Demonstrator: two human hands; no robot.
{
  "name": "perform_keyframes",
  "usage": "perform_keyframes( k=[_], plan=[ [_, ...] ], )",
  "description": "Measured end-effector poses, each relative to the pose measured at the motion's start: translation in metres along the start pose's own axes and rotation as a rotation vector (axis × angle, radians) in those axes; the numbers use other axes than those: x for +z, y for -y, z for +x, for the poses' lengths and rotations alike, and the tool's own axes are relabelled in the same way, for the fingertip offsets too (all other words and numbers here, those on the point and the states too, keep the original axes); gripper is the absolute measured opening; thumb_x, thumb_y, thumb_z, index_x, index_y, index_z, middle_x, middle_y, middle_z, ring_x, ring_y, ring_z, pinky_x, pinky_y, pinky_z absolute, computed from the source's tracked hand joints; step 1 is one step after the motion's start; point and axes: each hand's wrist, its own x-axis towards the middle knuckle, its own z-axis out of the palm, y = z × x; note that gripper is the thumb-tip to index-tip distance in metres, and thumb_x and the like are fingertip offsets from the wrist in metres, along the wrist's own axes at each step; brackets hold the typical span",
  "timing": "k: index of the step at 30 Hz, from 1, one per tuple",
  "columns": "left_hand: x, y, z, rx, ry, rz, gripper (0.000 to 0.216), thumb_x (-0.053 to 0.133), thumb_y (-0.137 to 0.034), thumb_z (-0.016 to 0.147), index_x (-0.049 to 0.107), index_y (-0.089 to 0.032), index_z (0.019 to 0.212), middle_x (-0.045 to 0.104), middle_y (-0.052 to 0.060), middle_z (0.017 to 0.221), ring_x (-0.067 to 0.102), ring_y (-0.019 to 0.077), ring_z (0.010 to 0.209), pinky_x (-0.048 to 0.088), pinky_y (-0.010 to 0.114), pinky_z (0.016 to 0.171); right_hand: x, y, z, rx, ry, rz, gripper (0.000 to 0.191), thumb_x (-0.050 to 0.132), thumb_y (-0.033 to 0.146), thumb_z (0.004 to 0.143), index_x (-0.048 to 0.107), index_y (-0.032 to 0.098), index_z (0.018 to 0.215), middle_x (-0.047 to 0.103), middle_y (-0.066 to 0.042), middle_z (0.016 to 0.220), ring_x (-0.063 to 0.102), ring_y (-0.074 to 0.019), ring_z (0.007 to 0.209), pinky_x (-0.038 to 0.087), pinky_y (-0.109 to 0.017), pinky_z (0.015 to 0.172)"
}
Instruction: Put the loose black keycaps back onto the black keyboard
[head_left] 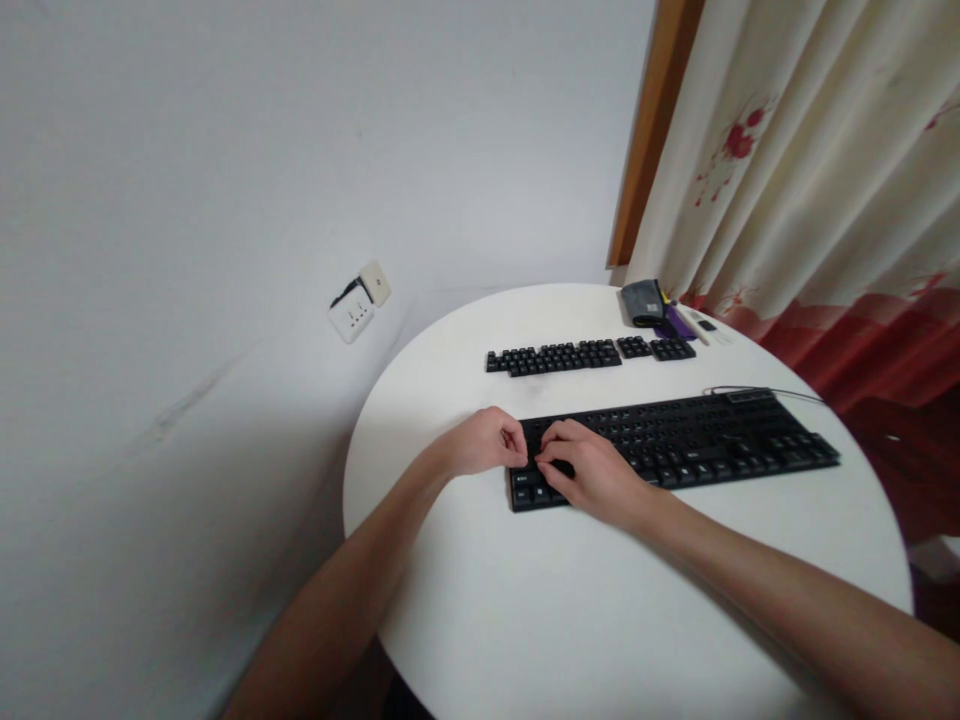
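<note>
A black keyboard [705, 440] lies on the round white table, partly stripped of keycaps in its upper rows. Over its left end, my left hand [489, 441] is closed, fingertips pinched together at the left edge. My right hand [589, 468] is close beside it, thumb and fingers curled into a pinch above the left-side keys. What either pinch holds, if anything, is too small or hidden to make out. Behind the keyboard stand rows of loose black keycaps [564, 357], with smaller groups of keycaps [673, 349] to their right.
The white table [465, 590] meets a pale wall with a socket [352, 314]. At the back right lie a grey cloth pouch [642, 302], a purple item [677, 324] and small tools. A cable [780, 391] runs off right, near a patterned curtain [780, 200].
</note>
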Motion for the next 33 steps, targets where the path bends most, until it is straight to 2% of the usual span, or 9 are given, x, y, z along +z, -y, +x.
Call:
perform_keyframes(
  k=[13,18,23,28,33],
  plan=[
    [0.0,0.003,0.001,0.004,0.016,-0.008,0.017,0.072,-0.03,0.068,0.071,-0.014,0.073,0.067,0.002,0.065,0.058,0.0144,0.062,0.042,0.024,0.058,-0.007,0.0,0.003,-0.019,0.068,-0.042,0.016,0.059,0.019,0.088,0.07,0.019,0.077,0.061,-0.007,0.093,0.056,-0.0193,0.092,0.046,-0.032,0.081],
    [-0.002,0.003,0.003,0.021,0.026,0.008,0.018,0.072,-0.03,0.07,0.07,-0.013,0.076,0.063,0.001,0.064,0.055,0.0132,0.061,0.041,0.023,0.057,-0.006,-0.004,0.001,-0.023,0.053,-0.011,0.015,0.058,0.02,0.088,0.07,0.02,0.079,0.062,-0.006,0.094,0.056,-0.0187,0.093,0.046,-0.031,0.082],
    [-0.002,0.008,0.005,0.057,0.003,-0.033,0.025,0.071,-0.038,0.073,0.067,-0.013,0.075,0.059,0.0,0.063,0.051,0.0113,0.059,0.037,0.022,0.054,-0.004,-0.01,0.0,-0.016,-0.015,0.078,0.015,0.055,0.016,0.089,0.069,0.018,0.084,0.065,-0.006,0.09,0.058,-0.0183,0.09,0.047,-0.032,0.083],
    [-0.001,0.011,0.005,0.032,-0.019,-0.046,0.031,0.073,-0.043,0.071,0.064,-0.014,0.071,0.056,-0.002,0.059,0.048,0.0103,0.055,0.035,0.022,0.052,-0.001,-0.015,0.0,-0.014,-0.07,0.172,0.028,0.049,0.002,0.083,0.069,0.017,0.095,0.067,-0.007,0.093,0.06,-0.0183,0.09,0.049,-0.033,0.085],
    [0.001,0.01,0.005,0.017,-0.037,-0.036,0.028,0.075,-0.039,0.069,0.065,-0.014,0.072,0.058,-0.001,0.06,0.049,0.0107,0.055,0.035,0.022,0.051,0.0,-0.018,-0.001,-0.072,-0.019,0.119,0.038,0.048,-0.003,0.078,0.074,0.019,0.094,0.066,-0.008,0.099,0.058,-0.0198,0.096,0.049,-0.034,0.087]
  ],
)
